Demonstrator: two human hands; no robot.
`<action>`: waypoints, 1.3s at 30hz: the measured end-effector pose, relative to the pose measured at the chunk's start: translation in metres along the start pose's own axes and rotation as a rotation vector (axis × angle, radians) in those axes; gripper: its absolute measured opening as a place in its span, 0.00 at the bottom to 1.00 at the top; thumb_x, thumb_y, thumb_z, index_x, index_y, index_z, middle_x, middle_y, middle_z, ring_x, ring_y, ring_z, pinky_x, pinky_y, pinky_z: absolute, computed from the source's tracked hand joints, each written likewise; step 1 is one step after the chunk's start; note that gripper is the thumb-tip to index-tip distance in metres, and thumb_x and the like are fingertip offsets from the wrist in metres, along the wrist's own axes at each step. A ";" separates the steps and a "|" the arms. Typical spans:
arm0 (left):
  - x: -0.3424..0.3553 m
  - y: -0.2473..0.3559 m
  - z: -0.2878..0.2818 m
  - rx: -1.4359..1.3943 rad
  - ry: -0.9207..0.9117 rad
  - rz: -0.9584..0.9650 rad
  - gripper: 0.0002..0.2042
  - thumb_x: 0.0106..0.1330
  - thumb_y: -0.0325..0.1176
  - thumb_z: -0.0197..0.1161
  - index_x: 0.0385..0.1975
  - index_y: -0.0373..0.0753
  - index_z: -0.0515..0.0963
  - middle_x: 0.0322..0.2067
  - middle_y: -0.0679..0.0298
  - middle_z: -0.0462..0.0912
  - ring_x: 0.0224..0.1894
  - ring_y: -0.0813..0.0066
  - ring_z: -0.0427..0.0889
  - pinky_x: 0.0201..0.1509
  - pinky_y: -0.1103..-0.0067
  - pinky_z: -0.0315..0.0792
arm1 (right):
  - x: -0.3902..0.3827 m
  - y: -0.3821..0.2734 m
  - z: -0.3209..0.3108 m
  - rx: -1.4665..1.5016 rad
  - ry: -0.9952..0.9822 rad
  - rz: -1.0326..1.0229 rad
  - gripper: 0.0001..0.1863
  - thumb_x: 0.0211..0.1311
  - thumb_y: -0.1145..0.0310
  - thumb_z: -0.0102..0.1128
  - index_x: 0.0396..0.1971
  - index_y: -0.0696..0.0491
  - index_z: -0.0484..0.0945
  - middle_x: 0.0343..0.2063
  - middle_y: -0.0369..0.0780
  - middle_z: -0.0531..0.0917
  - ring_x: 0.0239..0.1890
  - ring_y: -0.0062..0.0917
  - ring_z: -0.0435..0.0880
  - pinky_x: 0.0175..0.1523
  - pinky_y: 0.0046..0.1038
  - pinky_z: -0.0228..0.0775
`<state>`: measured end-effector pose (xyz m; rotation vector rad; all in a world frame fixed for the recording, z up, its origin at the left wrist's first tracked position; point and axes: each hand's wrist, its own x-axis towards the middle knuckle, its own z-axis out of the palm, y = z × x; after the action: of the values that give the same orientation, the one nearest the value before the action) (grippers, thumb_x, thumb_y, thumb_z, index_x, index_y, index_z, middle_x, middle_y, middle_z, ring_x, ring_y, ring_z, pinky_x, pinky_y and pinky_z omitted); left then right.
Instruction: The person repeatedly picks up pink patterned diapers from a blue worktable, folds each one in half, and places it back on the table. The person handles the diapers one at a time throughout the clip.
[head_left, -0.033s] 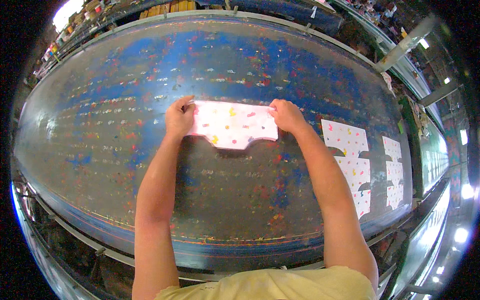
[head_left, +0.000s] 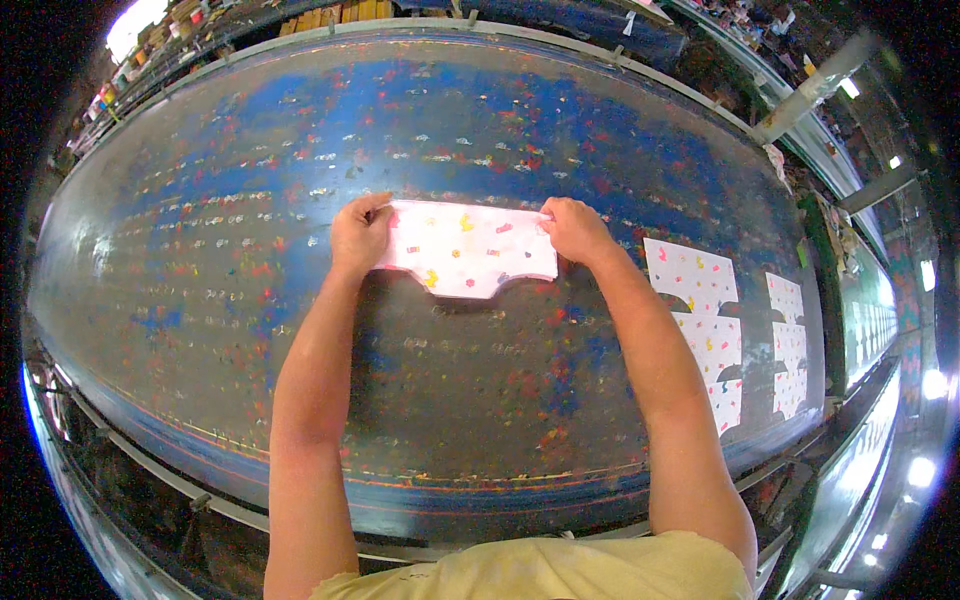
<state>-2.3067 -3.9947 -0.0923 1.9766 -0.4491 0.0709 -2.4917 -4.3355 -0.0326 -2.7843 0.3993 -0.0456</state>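
Observation:
Between my hands, a white printed fabric piece (head_left: pixel 468 245) is stretched out over the long table. It is cut like a pair of briefs and dotted with small red, pink and yellow figures; its lower edge looks doubled, but I cannot tell how many layers there are. My left hand (head_left: pixel 361 232) is closed on the left upper corner, fingers curled over the edge. At the opposite upper corner, my right hand (head_left: pixel 576 230) pinches the cloth between thumb and fingers. The piece casts a slight shadow along its bottom edge.
Paint-stained in blue, red and yellow, the table (head_left: pixel 450 400) fills most of the view. To the right lie printed fabric pieces in two columns, a nearer one (head_left: pixel 708 340) and a farther one (head_left: pixel 788 345). A metal rail (head_left: pixel 350 32) borders the far side, and a grey post (head_left: pixel 812 90) stands far right.

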 end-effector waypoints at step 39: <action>-0.261 0.384 -0.165 0.052 -0.609 0.925 0.08 0.71 0.34 0.69 0.33 0.36 0.84 0.28 0.52 0.83 0.29 0.49 0.84 0.31 0.65 0.77 | -0.381 -0.200 -0.093 0.778 0.459 -0.303 0.23 0.61 0.66 0.80 0.53 0.57 0.82 0.50 0.47 0.87 0.56 0.40 0.88 0.62 0.39 0.78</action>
<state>-2.6558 -3.9180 0.2475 1.6559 -1.7393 0.0581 -2.8113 -4.0775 0.1257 -2.0112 0.0295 -0.7473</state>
